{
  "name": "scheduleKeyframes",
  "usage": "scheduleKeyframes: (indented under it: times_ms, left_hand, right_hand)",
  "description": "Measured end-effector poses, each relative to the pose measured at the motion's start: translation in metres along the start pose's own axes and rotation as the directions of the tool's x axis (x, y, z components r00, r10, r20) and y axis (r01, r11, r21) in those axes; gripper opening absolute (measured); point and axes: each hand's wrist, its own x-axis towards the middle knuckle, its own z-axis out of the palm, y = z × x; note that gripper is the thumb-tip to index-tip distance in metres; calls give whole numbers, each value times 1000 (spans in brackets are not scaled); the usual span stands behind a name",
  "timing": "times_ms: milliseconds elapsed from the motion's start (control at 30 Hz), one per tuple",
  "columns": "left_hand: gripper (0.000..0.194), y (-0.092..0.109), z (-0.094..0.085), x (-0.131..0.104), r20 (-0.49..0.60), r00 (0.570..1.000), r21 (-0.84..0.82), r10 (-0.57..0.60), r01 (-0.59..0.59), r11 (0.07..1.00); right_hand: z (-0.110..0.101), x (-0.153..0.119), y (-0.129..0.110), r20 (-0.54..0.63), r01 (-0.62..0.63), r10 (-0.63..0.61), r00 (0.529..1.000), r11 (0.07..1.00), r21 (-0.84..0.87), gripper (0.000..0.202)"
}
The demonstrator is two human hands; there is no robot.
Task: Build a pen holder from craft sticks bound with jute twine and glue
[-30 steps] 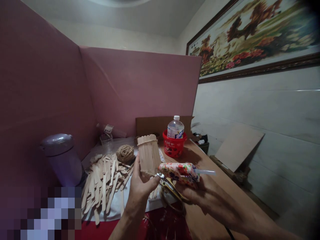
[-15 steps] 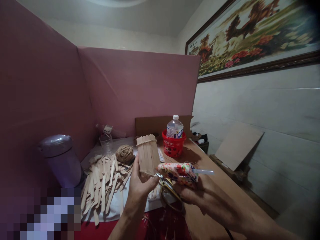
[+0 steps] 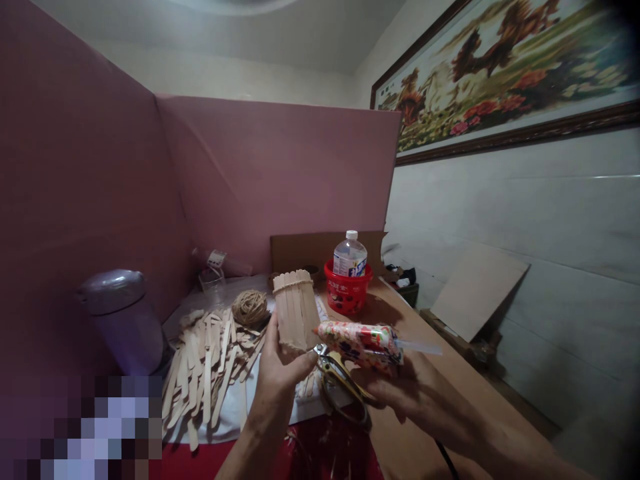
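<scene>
Twine-banded stick piece [image 3: 295,311], in grip of left hand [image 3: 280,368]; glue gun [image 3: 357,337], in grip of right hand [image 3: 403,393], nozzle [image 3: 317,331] at the piece's edge, where a slip could smear the wood.

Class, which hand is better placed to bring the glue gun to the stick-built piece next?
Right, most likely: the right hand holds the glue gun, its orange tip pointing toward the stick-built piece. The left hand grips that piece.
</scene>
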Motion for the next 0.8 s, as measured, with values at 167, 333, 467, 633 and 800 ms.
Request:
scheduleKeyframes:
  times_ms: [167,333,467,633,800]
  left_hand:
    - [100,3,3,1,-29,999,-19,-23,22,1000]
    - [89,1,-3,3,-93,995,91,-31,39,995]
    - [83,-7,-11,9,-223,974,369,-31,114,923]
    - [67,-16,-19,14,-235,968,684,93,97,723]
    - [51,-19,-27,15,-263,951,798,161,121,591]
  right_hand:
    - [-1,3,11,27,-136,135,991,988,71,13]
    - [-5,11,28,1,-206,209,978,959,193,40]
    - [-12,8,31,6,-267,288,958,879,396,36]
    - [-19,3,39,155,-322,310,938,617,718,8]
    - [-25,6,57,226,-295,216,950,384,875,19]
